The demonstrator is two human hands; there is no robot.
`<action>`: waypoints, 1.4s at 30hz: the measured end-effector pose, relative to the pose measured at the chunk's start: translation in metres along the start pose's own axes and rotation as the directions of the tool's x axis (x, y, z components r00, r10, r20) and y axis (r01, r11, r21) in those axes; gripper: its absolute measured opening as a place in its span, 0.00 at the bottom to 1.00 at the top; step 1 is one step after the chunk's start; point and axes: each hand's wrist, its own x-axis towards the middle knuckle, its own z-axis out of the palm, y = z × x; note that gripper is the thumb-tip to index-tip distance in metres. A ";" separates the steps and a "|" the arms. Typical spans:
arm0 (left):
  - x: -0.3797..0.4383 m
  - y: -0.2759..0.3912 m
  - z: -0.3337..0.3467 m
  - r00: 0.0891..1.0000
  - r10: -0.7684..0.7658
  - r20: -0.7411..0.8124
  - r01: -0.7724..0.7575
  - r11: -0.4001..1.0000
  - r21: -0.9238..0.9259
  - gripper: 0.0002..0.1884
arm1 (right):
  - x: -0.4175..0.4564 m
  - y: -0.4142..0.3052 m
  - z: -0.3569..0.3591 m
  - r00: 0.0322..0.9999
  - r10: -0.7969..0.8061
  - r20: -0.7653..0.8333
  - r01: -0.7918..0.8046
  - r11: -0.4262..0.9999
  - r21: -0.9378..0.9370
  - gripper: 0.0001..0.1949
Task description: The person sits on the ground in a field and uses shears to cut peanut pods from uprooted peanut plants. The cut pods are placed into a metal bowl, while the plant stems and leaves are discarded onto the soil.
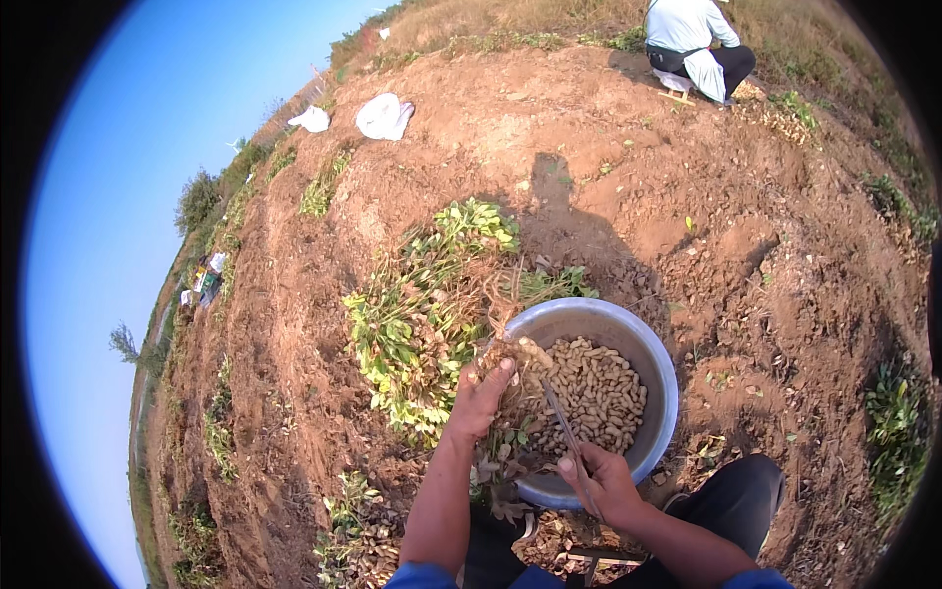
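Observation:
My left hand [482,397] grips an uprooted peanut plant [526,361] at its root end, over the left rim of a round metal basin [660,368]. Leaves of the plant hang below my wrist. Unshelled peanuts [596,390] cover the bottom of the basin. My right hand [607,482], at the basin's near edge, is closed around a long thin metal blade tool [561,416]. The blade points up and left toward the roots; whether it is a knife or shears, I cannot tell. Its tip appears close to the plant, but contact is unclear.
A heap of pulled peanut plants [419,324] lies left of the basin. More peanuts on plants [375,548] rest at lower left. White sacks [385,116] sit farther off. Another person [692,44] sits on a low stool at upper right. Bare soil ridges surround me.

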 end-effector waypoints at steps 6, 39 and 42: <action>0.009 -0.022 -0.024 0.997 -0.080 -0.015 0.081 0.992 0.098 0.39 | -0.003 -0.023 -0.008 0.950 0.076 0.303 -0.200 0.893 0.402 0.22; -0.005 -0.011 0.003 0.957 -0.063 0.283 0.010 0.983 0.186 0.34 | 0.015 -0.018 -0.019 0.997 0.073 0.035 -0.078 0.982 0.171 0.29; -0.003 -0.018 0.001 0.967 -0.084 0.239 0.051 0.989 0.138 0.33 | 0.015 -0.018 -0.018 0.996 0.083 0.044 -0.090 0.977 0.191 0.29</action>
